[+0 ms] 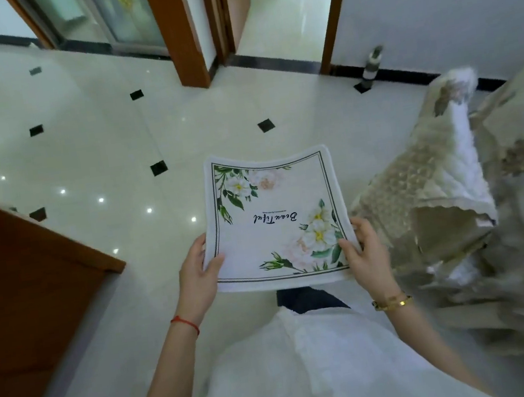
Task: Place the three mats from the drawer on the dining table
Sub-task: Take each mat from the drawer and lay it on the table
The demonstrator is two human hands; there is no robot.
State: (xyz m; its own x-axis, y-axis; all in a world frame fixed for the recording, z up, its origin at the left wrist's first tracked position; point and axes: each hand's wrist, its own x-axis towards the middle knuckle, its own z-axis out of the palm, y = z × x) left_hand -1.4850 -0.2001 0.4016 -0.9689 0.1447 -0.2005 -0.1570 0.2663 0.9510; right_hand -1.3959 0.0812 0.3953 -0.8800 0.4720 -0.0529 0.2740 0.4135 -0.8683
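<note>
A square white mat (273,220) with a dark line border, green and white flower prints and the word "Beautiful" is held flat in front of me, above the tiled floor. My left hand (199,273) grips its near left edge. My right hand (366,251) grips its near right edge. I cannot tell whether more mats lie stacked under the top one. No drawer is in view.
A brown wooden cabinet (26,289) stands at the left. At the right is a chair (435,182) draped in a beige and white cover, blurred. Pale floor tiles (96,137) with dark diamonds lead to two doorways (279,12) ahead. A small bottle (371,67) stands by the wall.
</note>
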